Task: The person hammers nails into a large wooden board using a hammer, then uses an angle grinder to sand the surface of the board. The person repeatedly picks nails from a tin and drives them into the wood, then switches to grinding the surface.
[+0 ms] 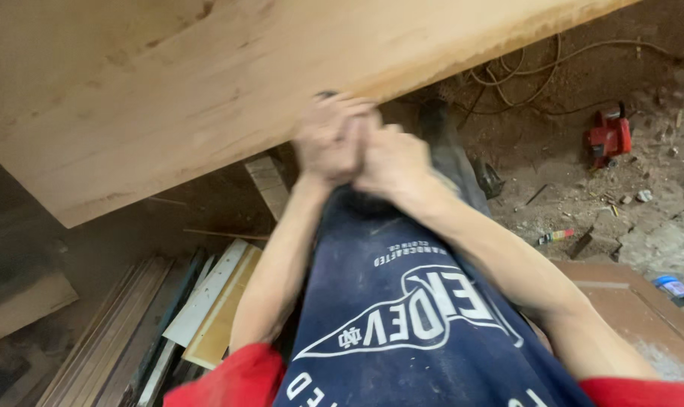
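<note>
My left hand (pixel 328 139) and my right hand (pixel 393 162) are pressed together, fingers curled, just below the edge of a large pale wooden board (pixel 169 83) that fills the upper left. Both hands are blurred by motion. They sit at the upper end of a navy printed cloth (pixel 402 301) covering my front, and may be touching it. A small dark shape shows above my left hand's knuckles; I cannot tell what it is. Red sleeves (pixel 233 377) show at the bottom.
Several planks and thin boards (pixel 206 301) lie stacked on the floor at lower left. A red power tool (pixel 609 137) and loose cables (pixel 523 71) lie on the dirt floor at upper right. A brown panel (pixel 643 316) with a blue can (pixel 673 288) on it is at right.
</note>
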